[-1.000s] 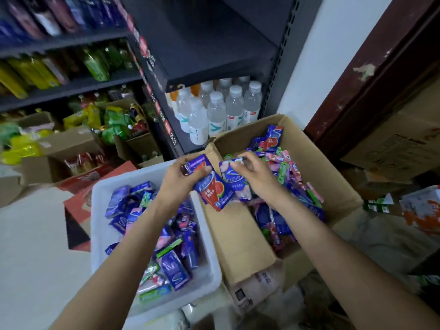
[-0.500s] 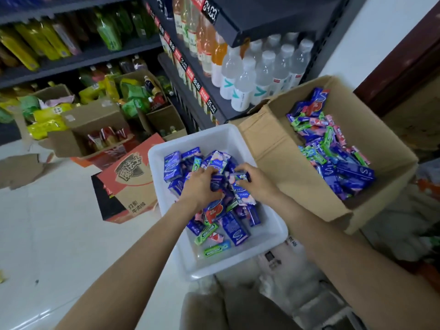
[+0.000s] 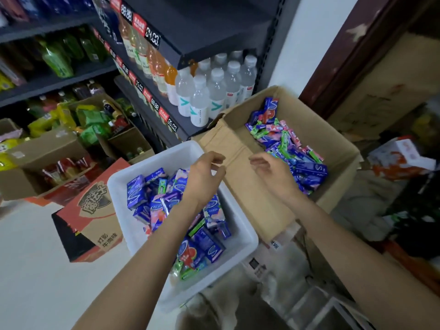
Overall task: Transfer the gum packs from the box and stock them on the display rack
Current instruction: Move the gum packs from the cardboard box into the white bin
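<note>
**Both hands empty between bin and box**

Head view: the left hand [image 3: 204, 173] hovers over the far right corner of the white bin [image 3: 242, 236], its fingers loosely curled and holding nothing. The right hand [image 3: 273, 171] hangs just to its right, over the near flap of the cardboard box [image 3: 338, 144], fingers relaxed and apart, also empty. The two hands are near each other but not touching.

Below and behind the left hand, a heap of gum packs [image 3: 171, 203] lies in the bin, mostly blue with some green and pink wrappers. Just beyond the right hand's fingers, more gum packs [image 3: 292, 148] are piled in the far part of the box.

Ahead of both hands stands a dark shelf [image 3: 207, 27] with water bottles [image 3: 214, 91] and red price tags [image 3: 152, 103]. Left of the left forearm, a red carton [image 3: 95, 210] sits on the floor.
</note>
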Motion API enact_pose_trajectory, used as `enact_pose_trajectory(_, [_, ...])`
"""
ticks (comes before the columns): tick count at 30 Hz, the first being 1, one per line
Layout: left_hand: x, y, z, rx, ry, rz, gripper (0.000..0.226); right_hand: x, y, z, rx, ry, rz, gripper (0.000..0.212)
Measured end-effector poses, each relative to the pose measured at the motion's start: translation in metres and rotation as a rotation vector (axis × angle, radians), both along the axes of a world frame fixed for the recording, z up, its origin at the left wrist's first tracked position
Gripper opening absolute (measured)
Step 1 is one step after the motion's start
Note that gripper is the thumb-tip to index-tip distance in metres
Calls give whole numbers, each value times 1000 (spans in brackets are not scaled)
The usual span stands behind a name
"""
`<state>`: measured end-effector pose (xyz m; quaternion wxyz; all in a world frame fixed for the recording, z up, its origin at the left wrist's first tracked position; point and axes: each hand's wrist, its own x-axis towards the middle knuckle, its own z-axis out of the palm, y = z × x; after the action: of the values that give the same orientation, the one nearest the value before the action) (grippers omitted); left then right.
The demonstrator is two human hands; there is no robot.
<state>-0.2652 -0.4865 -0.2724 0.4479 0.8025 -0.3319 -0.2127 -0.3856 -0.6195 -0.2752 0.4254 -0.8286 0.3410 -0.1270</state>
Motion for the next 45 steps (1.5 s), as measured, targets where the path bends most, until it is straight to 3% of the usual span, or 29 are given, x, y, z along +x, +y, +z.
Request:
enact_pose_trajectory(5, [-25,-74,10,-18,49,-64,20,-33,-60,6,6,86,-108,24])
enact_pose_trajectory(10, [-46,-159,-13,255,-5,-209,29,-53,-140,-14,27,202,-80,35])
enact_pose_trajectory(19, [-70,-254,-79,629,8,-391,38,-57,-246,-79,16,612,306,97])
enact_pose_trajectory(22, [-69,-265,-90,722,-115,-440,44,-53,-256,-92,-22,700,433,117])
enact_pose_trajectory(28, [-77,-269,-96,912,-336,-549,52,-52,-260,-98,-79,858,578,138])
enact_pose_trajectory(33, [-78,-265,-97,841,-362,-498,41,-50,-266,-98,-106,739,547,117])
enact_pose_trajectory(39, [-72,-257,-95,714,-160,-517,33,-46,-284,-92,-230,620,346,46])
enact_pose_trajectory(45, [-67,-259,-96,503,137,-318,31,-48,-287,-94,-75,573,367,39])
